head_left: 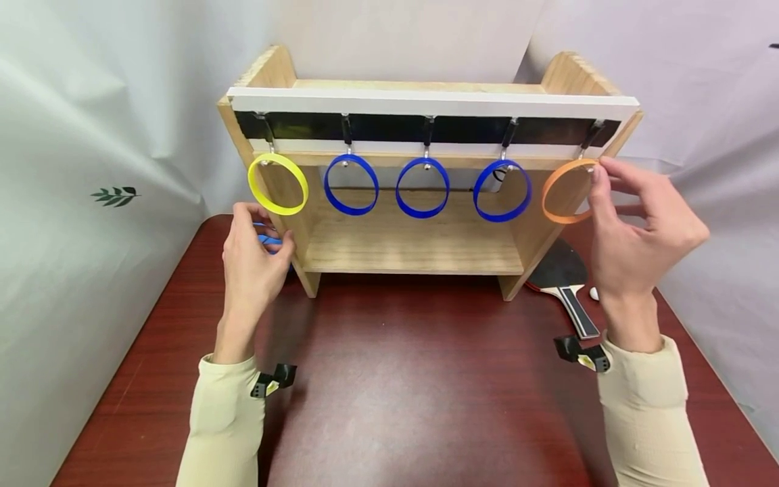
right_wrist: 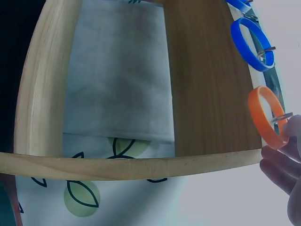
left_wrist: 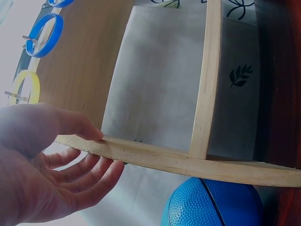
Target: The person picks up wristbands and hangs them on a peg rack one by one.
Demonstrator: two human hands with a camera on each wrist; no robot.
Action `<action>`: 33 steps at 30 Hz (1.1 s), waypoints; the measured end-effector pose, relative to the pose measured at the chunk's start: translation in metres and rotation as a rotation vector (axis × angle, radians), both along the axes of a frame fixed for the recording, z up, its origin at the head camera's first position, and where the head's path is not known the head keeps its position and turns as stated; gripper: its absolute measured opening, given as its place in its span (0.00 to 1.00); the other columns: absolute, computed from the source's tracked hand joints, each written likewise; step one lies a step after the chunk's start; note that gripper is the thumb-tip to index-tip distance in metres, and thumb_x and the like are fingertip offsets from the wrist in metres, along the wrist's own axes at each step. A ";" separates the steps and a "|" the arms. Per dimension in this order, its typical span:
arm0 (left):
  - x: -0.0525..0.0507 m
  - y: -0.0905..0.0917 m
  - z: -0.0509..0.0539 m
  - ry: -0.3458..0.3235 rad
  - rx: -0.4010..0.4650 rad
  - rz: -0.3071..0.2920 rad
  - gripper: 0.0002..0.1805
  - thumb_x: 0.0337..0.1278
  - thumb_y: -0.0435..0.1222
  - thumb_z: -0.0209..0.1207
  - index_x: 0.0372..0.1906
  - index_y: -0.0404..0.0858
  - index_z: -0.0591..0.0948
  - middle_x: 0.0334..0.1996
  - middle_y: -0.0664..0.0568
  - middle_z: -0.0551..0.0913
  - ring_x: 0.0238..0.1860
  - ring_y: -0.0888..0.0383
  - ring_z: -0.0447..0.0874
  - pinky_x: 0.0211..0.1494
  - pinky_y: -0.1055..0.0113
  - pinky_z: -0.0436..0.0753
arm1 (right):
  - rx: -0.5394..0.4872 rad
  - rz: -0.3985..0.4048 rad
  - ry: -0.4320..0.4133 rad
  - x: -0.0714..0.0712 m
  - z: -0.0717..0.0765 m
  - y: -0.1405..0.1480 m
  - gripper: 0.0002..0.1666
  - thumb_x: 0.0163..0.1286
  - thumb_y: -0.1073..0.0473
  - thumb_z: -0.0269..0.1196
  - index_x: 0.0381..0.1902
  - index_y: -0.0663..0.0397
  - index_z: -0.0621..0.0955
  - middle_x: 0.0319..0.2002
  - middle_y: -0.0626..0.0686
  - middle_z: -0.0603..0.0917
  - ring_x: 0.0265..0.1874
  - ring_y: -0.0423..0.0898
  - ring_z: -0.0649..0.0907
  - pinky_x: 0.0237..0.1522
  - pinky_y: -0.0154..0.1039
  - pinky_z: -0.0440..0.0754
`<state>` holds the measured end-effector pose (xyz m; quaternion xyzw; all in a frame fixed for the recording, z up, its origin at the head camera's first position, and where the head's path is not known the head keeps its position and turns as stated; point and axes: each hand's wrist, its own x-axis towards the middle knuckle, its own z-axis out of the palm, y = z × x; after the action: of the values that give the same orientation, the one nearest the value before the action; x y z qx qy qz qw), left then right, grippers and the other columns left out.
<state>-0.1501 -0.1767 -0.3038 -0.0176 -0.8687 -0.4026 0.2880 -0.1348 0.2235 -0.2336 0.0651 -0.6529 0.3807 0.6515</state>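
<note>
A wooden rack point(head_left: 414, 253) stands on the table, with a row of hooks along its white-and-black front strip. My right hand point(head_left: 645, 223) pinches the right edge of an orange silicone wristband point(head_left: 550, 203), which hangs at the rightmost hook; the right wrist view shows the hook's tip inside the band. My left hand point(head_left: 252, 260) holds the edge of the rack's left side panel point(left_wrist: 150, 157), thumb on one side and fingers on the other. A yellow wristband point(head_left: 304, 193) hangs above that hand. Between the yellow and orange bands hang three blue wristbands, the middle one point(head_left: 448, 189) included.
A blue textured ball point(left_wrist: 211, 202) sits outside the rack's left panel, mostly hidden in the head view. Beyond the right panel lie a table tennis paddle point(head_left: 572, 308) and a small white ball point(head_left: 594, 293). White sheeting point(head_left: 103, 270) hangs around the dark red table point(head_left: 389, 392).
</note>
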 end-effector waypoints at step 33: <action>-0.001 -0.001 -0.001 0.008 -0.008 -0.006 0.20 0.55 0.32 0.63 0.50 0.33 0.68 0.41 0.44 0.76 0.40 0.51 0.80 0.41 0.62 0.76 | 0.042 -0.016 -0.055 -0.001 -0.007 0.010 0.09 0.58 0.55 0.70 0.31 0.55 0.90 0.30 0.51 0.88 0.29 0.46 0.88 0.34 0.21 0.78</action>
<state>-0.1509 -0.1776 -0.3046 -0.0230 -0.8691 -0.3997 0.2904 -0.1354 0.2334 -0.2409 0.0631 -0.6790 0.3636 0.6347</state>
